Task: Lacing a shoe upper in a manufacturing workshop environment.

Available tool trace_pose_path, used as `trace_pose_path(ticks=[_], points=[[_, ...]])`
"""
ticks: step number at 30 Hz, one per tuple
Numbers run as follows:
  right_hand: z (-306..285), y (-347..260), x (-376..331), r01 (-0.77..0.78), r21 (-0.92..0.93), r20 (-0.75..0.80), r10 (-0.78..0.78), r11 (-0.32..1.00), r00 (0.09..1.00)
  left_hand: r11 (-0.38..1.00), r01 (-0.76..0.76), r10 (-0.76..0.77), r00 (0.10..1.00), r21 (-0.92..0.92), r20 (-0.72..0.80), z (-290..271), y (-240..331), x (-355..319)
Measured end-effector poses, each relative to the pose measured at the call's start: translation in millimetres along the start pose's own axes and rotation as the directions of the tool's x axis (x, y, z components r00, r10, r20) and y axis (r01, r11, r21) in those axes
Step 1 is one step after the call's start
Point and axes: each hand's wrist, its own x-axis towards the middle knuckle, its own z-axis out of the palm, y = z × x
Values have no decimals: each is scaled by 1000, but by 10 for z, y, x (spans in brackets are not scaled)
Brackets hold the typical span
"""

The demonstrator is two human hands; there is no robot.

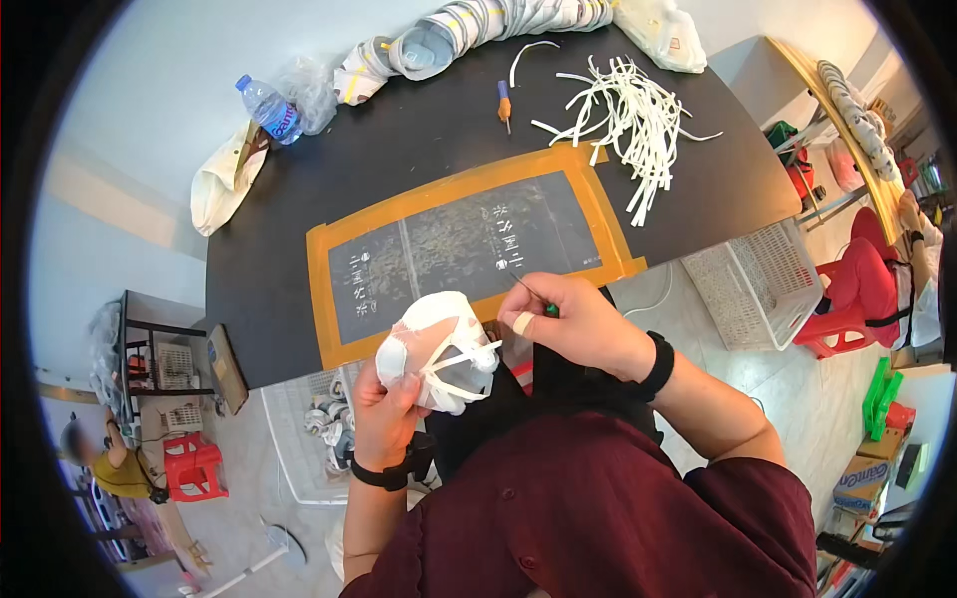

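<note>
The left hand (387, 411) is curled around the near-left side of a small white shoe upper (431, 337), thumb pressed on its surface, holding it above the near edge of a dark table (718, 189). White laces (457, 371) cross the upper's right side. The right hand (568, 317), just beside it, has thumb and fingers closed on a thin-shafted, green-handled tool (552, 310), its shaft pointing up and left, apart from the upper.

Beyond the hands, a dark mat (449, 244) edged with orange tape (321, 289) lies on the table. Farther back are an orange-and-blue-handled tool (504, 103) and a loose heap of white strips (638, 115). Along the far edge runs a row of grey-and-white pieces (469, 30), between a white plastic bag (663, 35) and a clear bottle (267, 108). A white plastic crate (753, 289) stands on the floor to the right.
</note>
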Motion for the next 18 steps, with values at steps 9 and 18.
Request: trace_pose_path(ticks=[9, 18], points=[[393, -160, -180, 274, -411, -60, -325, 869, 944, 997, 13, -24, 992, -82, -125, 444, -9, 80], [424, -57, -72, -126, 244, 132, 96, 961, 987, 988, 133, -131, 991, -82, 27, 463, -42, 91]])
